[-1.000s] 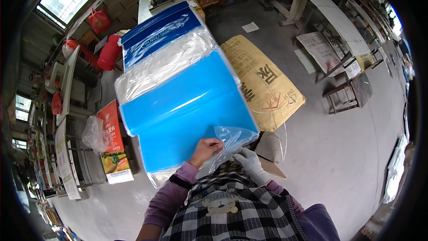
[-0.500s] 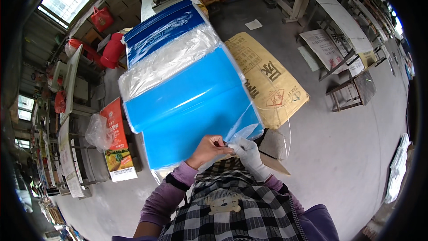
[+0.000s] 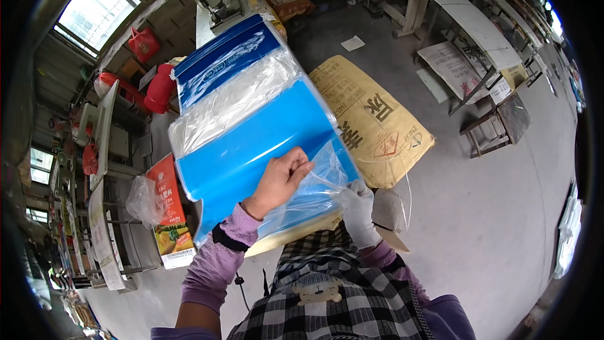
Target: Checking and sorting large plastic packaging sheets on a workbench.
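blue stack: flat blue bags (image 3: 251, 145) piled on the surface, long edge toward the person for easy reach
yellow sack (image 3: 371, 119): lies on floor right of stack, red and dark print
red box (image 3: 168, 214): left, by floor, fruit picture
clear bag (image 3: 318, 179): near corner, lifted
left hand (image 3: 281, 177): bare fingers pressed together, pinching clear bag
right hand (image 3: 358, 211): white glove, fingers curled on bag edge

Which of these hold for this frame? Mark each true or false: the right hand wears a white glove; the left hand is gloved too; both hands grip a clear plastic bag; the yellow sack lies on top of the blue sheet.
1. The right hand wears a white glove: true.
2. The left hand is gloved too: false, it is bare.
3. Both hands grip a clear plastic bag: true.
4. The yellow sack lies on top of the blue sheet: false, it lies beside it.
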`<control>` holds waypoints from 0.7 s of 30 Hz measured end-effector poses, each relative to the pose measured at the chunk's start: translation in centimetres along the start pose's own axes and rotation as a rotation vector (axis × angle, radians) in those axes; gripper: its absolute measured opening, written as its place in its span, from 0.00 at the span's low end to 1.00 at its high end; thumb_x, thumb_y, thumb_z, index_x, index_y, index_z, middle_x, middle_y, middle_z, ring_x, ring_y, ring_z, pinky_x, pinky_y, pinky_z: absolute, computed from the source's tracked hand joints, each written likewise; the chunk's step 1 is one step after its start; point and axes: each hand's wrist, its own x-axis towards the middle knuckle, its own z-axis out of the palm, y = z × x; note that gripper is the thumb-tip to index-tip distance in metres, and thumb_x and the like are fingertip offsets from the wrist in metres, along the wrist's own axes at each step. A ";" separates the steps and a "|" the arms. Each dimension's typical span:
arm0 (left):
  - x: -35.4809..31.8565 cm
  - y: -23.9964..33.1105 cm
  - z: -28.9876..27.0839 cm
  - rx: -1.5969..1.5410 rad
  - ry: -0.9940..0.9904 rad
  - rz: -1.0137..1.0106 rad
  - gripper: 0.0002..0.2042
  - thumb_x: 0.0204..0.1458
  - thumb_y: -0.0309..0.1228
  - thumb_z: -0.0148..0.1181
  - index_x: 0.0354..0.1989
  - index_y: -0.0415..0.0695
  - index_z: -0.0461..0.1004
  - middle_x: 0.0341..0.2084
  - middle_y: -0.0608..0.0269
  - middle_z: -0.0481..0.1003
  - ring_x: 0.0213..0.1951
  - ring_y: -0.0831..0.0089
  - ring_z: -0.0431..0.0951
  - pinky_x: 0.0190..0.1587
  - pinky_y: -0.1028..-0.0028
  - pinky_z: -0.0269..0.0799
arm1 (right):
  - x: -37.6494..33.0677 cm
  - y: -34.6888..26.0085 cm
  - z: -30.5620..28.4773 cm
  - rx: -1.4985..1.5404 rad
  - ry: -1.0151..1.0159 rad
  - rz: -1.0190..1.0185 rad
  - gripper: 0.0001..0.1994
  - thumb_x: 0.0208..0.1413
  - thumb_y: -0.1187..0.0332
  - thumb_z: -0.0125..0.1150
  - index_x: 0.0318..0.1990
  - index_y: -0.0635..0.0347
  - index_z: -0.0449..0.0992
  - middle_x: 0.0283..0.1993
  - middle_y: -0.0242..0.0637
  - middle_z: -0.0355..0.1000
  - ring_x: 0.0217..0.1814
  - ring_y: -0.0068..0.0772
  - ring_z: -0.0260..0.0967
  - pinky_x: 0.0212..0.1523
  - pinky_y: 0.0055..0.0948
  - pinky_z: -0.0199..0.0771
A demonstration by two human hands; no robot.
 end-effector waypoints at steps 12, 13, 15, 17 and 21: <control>5.2 -9.3 -0.3 -0.433 0.012 -0.259 0.07 0.58 0.21 0.48 0.39 0.40 0.73 0.30 0.67 0.75 0.32 0.75 0.73 0.33 0.73 0.69 | 1.5 -3.1 1.4 -0.356 0.003 -0.092 0.23 0.50 0.75 0.66 0.55 0.61 0.69 0.27 0.30 0.70 0.26 0.19 0.64 0.29 0.20 0.67; 5.8 -9.6 0.0 -0.658 -0.032 -0.433 0.06 0.59 0.22 0.47 0.39 0.39 0.71 0.29 0.69 0.74 0.31 0.76 0.72 0.32 0.73 0.68 | 2.2 -2.8 1.6 -0.460 0.106 -0.096 0.19 0.50 0.76 0.65 0.51 0.64 0.72 0.30 0.30 0.73 0.29 0.16 0.67 0.32 0.17 0.69; 7.2 -9.0 1.7 -0.481 -0.031 -0.327 0.05 0.57 0.23 0.49 0.40 0.40 0.69 0.24 0.64 0.73 0.26 0.74 0.71 0.28 0.73 0.66 | 3.9 1.0 0.6 -0.206 0.261 -0.124 0.13 0.53 0.71 0.64 0.47 0.60 0.77 0.23 0.31 0.68 0.22 0.19 0.61 0.24 0.22 0.65; 7.8 -8.6 1.4 0.102 -0.230 0.169 0.07 0.55 0.29 0.56 0.39 0.42 0.70 0.21 0.58 0.72 0.23 0.69 0.72 0.26 0.68 0.66 | 4.3 -0.2 0.0 0.145 0.350 0.107 0.09 0.56 0.69 0.61 0.42 0.61 0.79 0.29 0.30 0.72 0.27 0.20 0.66 0.30 0.21 0.70; 9.0 -8.8 0.9 0.210 -0.363 0.578 0.18 0.49 0.43 0.65 0.40 0.42 0.75 0.19 0.54 0.72 0.23 0.56 0.74 0.27 0.62 0.67 | 5.6 0.0 0.1 0.611 0.252 0.177 0.10 0.61 0.66 0.56 0.45 0.62 0.75 0.37 0.33 0.72 0.37 0.25 0.70 0.39 0.25 0.74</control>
